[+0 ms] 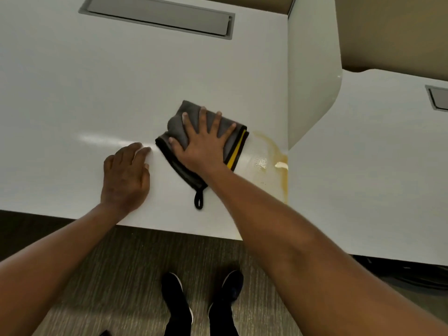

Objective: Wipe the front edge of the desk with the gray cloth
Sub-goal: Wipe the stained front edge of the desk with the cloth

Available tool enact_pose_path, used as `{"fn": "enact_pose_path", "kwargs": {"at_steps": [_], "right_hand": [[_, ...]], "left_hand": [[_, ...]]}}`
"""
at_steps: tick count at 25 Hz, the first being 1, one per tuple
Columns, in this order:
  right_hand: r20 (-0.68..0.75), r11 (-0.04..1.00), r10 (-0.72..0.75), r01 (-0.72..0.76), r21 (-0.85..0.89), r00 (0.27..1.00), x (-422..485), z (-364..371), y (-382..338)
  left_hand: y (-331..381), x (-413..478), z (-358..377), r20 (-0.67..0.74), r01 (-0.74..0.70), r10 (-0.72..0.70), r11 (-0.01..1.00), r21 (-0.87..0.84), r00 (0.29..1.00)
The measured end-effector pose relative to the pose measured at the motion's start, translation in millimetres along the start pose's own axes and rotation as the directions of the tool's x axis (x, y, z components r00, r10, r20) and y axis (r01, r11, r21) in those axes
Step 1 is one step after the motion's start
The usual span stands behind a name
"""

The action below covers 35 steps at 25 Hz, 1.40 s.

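Note:
A folded gray cloth (180, 128) with black trim, a yellow stripe and a black hanging loop lies on the white desk (97, 93). My right hand (203, 141) presses flat on the cloth, fingers spread. My left hand (124, 175) rests palm down on the bare desk just left of the cloth, fingers together and holding nothing. The desk's front edge (169, 229) runs a short way below both hands. To the right of the cloth is a wet patch with a yellowish-brown stain (278, 161) near the desk's right end.
A gray cable-tray lid (160, 15) is set into the back of the desk. A white divider panel (312, 69) stands at the desk's right side, with a second white desk (375, 166) beyond it. Below are carpet and my black shoes (174, 294).

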State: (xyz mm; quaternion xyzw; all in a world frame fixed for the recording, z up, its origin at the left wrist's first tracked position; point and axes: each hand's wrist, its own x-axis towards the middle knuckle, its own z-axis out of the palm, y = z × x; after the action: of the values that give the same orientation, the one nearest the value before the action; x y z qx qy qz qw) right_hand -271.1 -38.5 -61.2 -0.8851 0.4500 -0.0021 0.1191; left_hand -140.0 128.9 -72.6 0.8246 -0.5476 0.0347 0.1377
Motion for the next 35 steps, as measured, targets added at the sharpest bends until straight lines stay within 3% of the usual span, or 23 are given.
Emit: {"fn": "enact_pose_path", "kwargs": {"at_steps": [5,9,12,16,21,24,27,31,35], "right_hand": [[0.050,0.992,0.125,-0.124,-0.015,0.991,42.4,-27.8,82.7],[-0.047,0.972,0.236,-0.236,0.014,0.971,-1.3,-27.5,118.9],[-0.163,0.961,0.275,-0.272,0.038,0.948,-64.4,-3.9,85.8],[-0.140,0.974,0.222,-0.212,0.081,0.965,-99.0,21.3,35.5],[-0.046,0.998,0.069,-0.069,0.005,0.997,-11.9,-3.7,37.9],[-0.052,0.993,0.120,-0.120,-0.001,0.991,-4.1,-17.6,83.4],[-0.144,0.976,0.199,-0.209,-0.056,0.969,-65.0,-17.3,111.9],[-0.167,0.941,0.339,-0.334,0.054,0.926,-153.4,9.1,68.3],[-0.126,0.976,0.216,-0.213,0.037,0.968,-127.0,17.6,18.8]], "left_hand": [[-2.5,0.6,4.6,-0.041,-0.015,0.015,1.000,-0.005,0.999],[-2.7,1.7,4.7,-0.040,-0.016,0.016,1.000,-0.008,0.999],[0.3,2.3,6.2,-0.038,0.002,-0.002,1.000,-0.004,0.999],[19.8,-6.9,9.6,0.009,-0.051,0.051,0.998,-0.022,0.999],[6.9,-3.9,-1.8,0.017,-0.008,0.008,1.000,-0.011,1.000],[2.2,3.3,-4.6,0.010,-0.008,0.008,1.000,-0.012,1.000],[5.1,1.4,-5.8,0.007,-0.014,0.014,1.000,-0.017,1.000],[6.6,1.3,-6.3,0.014,-0.005,0.005,1.000,-0.027,1.000],[4.0,-0.4,-5.2,0.007,-0.023,0.023,0.999,-0.027,1.000]]}}
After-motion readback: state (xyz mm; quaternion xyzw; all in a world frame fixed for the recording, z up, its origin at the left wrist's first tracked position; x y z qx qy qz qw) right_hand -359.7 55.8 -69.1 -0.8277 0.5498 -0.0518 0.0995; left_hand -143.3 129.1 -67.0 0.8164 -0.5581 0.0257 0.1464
